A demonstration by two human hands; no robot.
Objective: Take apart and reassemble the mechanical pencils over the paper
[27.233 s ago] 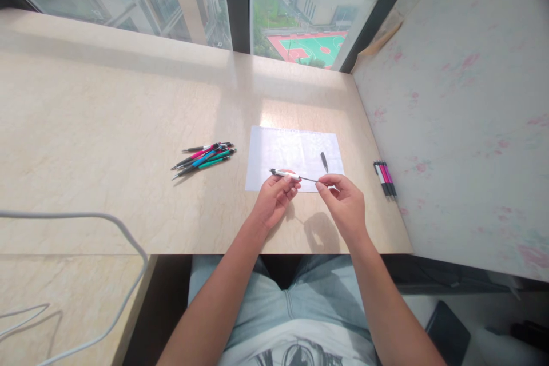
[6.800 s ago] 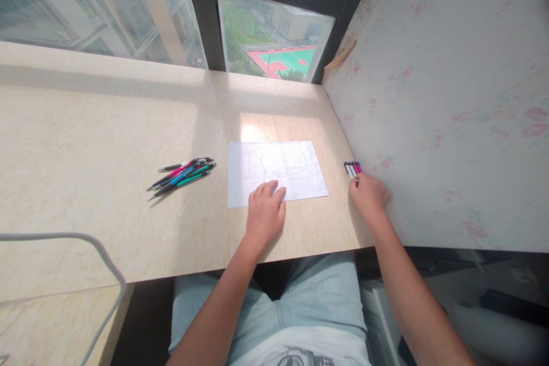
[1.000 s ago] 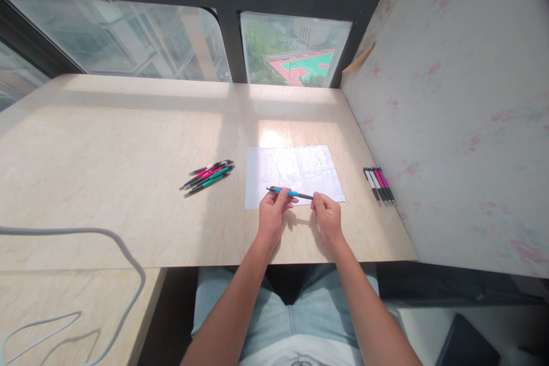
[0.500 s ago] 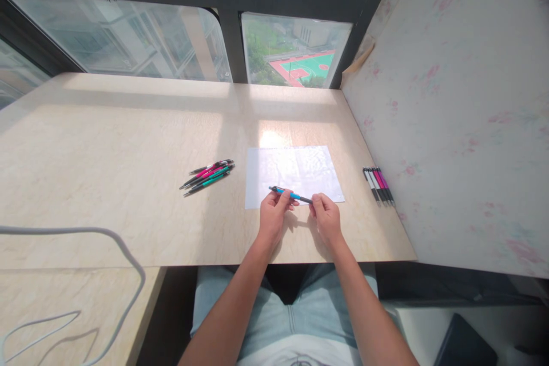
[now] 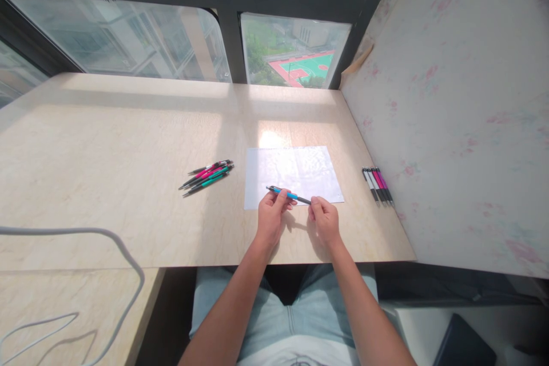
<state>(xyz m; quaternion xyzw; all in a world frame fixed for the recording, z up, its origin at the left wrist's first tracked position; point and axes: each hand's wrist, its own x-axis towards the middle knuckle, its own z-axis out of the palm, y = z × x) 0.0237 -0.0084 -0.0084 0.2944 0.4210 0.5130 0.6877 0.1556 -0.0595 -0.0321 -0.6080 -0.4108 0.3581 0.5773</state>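
Note:
A blue and black pen point(image 5: 302, 199) spans the gap between my two hands, over the near edge of a white sheet of paper point(image 5: 287, 163). My left hand point(image 5: 271, 211) pinches its blue barrel, with the clip end sticking out to the left. At the other end, my right hand point(image 5: 325, 216) is closed on the dark tip, which its fingers hide. To the left of the paper lies a loose pile of pens point(image 5: 208, 177) in pink, green and black. Several white, pink and purple pens point(image 5: 377, 186) lie side by side at the right.
The pale tabletop point(image 5: 128, 148) runs back to a dark window frame point(image 5: 240, 48). A patterned wall point(image 5: 463, 126) bounds the right side. At the lower left, a grey cable point(image 5: 124, 249) arches above a lower surface point(image 5: 77, 297).
Both hands and the pen have shifted very slightly to the left. The grip on the pen looks the same, and the other pens and the paper stay in place.

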